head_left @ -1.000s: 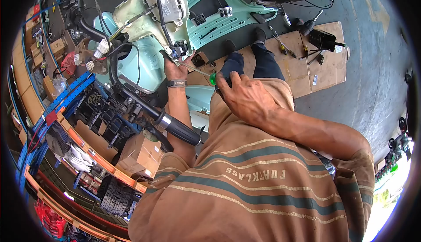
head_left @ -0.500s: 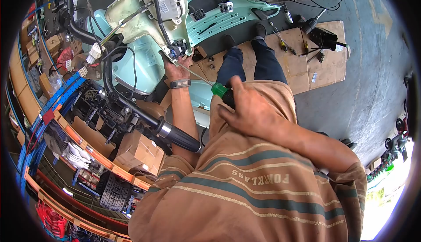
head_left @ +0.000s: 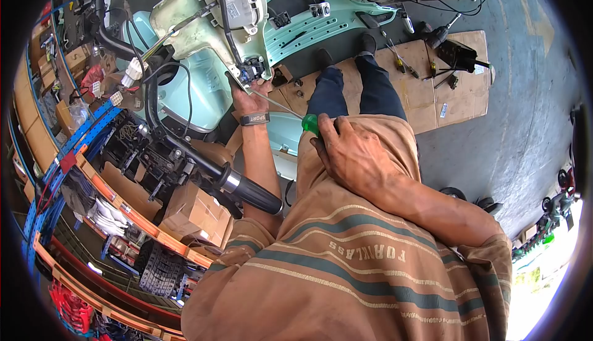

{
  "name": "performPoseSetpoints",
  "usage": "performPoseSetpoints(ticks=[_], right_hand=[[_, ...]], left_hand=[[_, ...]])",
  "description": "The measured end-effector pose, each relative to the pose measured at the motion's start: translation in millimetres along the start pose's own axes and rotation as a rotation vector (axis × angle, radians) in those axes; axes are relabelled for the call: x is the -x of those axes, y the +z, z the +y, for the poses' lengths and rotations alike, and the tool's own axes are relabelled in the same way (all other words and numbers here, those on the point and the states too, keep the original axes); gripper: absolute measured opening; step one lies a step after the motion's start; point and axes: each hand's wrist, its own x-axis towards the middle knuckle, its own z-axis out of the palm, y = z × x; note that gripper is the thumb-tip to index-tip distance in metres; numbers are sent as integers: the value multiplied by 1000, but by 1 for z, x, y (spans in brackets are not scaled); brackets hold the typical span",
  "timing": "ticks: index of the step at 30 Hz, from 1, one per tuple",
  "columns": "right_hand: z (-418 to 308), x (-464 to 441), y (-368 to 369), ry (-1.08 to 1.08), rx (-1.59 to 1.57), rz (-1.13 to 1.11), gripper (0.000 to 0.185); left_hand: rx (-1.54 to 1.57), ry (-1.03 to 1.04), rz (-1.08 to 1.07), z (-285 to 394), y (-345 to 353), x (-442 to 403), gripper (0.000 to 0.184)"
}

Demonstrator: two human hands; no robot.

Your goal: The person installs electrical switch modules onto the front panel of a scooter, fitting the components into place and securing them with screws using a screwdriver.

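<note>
Green-handled screwdriver [head_left: 311, 124] in the person's right hand [head_left: 358, 155], just in front of the waist. That hand's grip is wrapped round the handle, knuckles up, back end of the handle hidden under the palm. Shaft runs slantwise out towards the left hand [head_left: 250, 100], tip near the lower corner of a cream plastic panel [head_left: 196, 39]; whether it touches a screw there, too small to tell from where I stand.

Left hand is at that same corner, fingers partly hidden by the panel's edge; can't tell if its grip is clamped or only supporting. Dark wristband [head_left: 254, 118] on that wrist, reads SPORT. Small black-and-blue switch unit [head_left: 251, 69] on the panel, just beyond the fingers. Round grey housing [head_left: 233, 12] fixed higher on the panel, black cable across it.

Mint-green footboard [head_left: 336, 21] beyond, mint-green body shell [head_left: 201, 97] to the left. Black handlebar [head_left: 204, 167] slants past the left forearm, white connectors [head_left: 133, 72] dangling near its far part. Cardboard sheet [head_left: 426, 109] on the grey floor [head_left: 513, 149], by the feet; yellow-handled screwdrivers [head_left: 400, 65] lie on it. Far left: racking with an orange beam [head_left: 133, 208], cardboard box [head_left: 196, 211] near it.
</note>
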Motion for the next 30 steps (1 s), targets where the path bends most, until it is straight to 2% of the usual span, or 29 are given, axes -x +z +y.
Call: performPoseSetpoints(ticks=[1, 2, 3, 5, 7, 9, 10, 14, 16, 22, 26, 30], right_hand=[[-2, 0, -2, 21, -28, -4, 29], [-2, -10, -9, 187, -288, -91, 29], [5, -18, -8, 186, -290, -88, 29], [16, -26, -4, 695, -1359, -386, 31], [15, -17, -1, 644, -1245, -424, 28], [5, 1, 2, 10, -86, 56, 33], [4, 5, 4, -45, 43, 62, 34], [-3, 1, 4, -40, 25, 31, 37], [-7, -3, -3, 163, -215, -86, 42], [-11, -7, -6, 290, -387, -184, 57], [-6, -9, 5, 285, -427, -131, 61], [-1, -3, -4, 254, -338, -254, 58]], left_hand=[[-2, -3, -4, 0, -3, -1, 50], [-3, -1, -4, 1, -6, -1, 50], [7, -8, -30, 3, -9, -2, 51], [18, -19, -56, 5, -1, 1, 51], [-6, 2, 35, 4, 7, 6, 55], [-2, -2, -9, 4, 4, 2, 54], [12, 4, 6, 2, 6, 4, 53], [55, -18, -38, 2, -1, 2, 49], [62, -37, -58, 4, -3, 2, 45], [56, -29, -11, 6, -7, 3, 44], [43, -34, -13, 9, -6, 5, 45], [-3, -32, -2, 15, -2, 6, 48]])
